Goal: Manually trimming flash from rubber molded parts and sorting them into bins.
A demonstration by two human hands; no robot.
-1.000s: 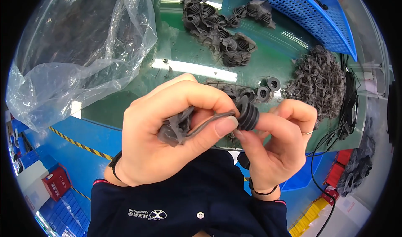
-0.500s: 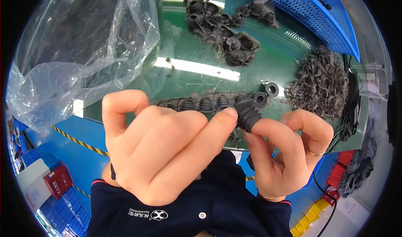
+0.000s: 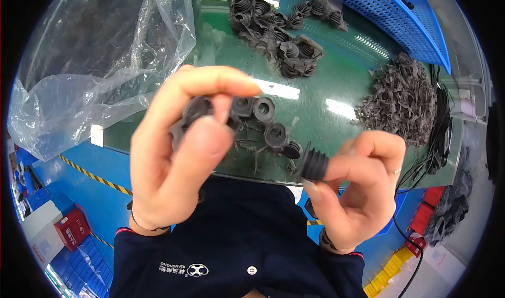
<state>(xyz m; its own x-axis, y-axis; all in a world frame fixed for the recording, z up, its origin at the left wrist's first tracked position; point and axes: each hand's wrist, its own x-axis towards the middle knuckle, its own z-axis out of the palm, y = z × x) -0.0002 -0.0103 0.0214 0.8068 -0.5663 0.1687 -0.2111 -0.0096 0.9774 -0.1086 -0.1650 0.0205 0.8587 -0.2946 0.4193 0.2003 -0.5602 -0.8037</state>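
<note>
Farthest left, beyond and left of the left grip, one clear plastic bag [image 3: 52,95] spreads over the bench [image 3: 336,61]; something dark shows through it, too indistinct to name. The left hand [image 3: 171,161] is raised over the near edge, forefinger arched forward and thumb bent up toward it, both blurred. Dark rubber pieces [image 3: 195,107] show within that curve, but whether the fingers grasp them or they lie behind, I cannot tell.

Just right of the left grip, two round pieces [image 3: 275,133] turn their open ring faces up, and one tilted piece [image 3: 293,150] lies beside them, toward the right grip. Well beyond both grips sprawls a clump of ribbed bellows [image 3: 289,49] with thin grey sheet among them, too tangled to count.

The right hand [image 3: 357,187] pinches one black ribbed bellows [image 3: 314,165] between thumb and forefinger, its flared rim facing left and the other fingers curled back; one ring [image 3: 397,171] circles a finger.

Beyond and right of the right grip, one blue perforated basket [image 3: 389,21] holds dark items, only partly in view. Nearer that grip, one heap of grey scraps [image 3: 400,103] lies on the bench, with black cables [image 3: 444,124] just right of it.
</note>
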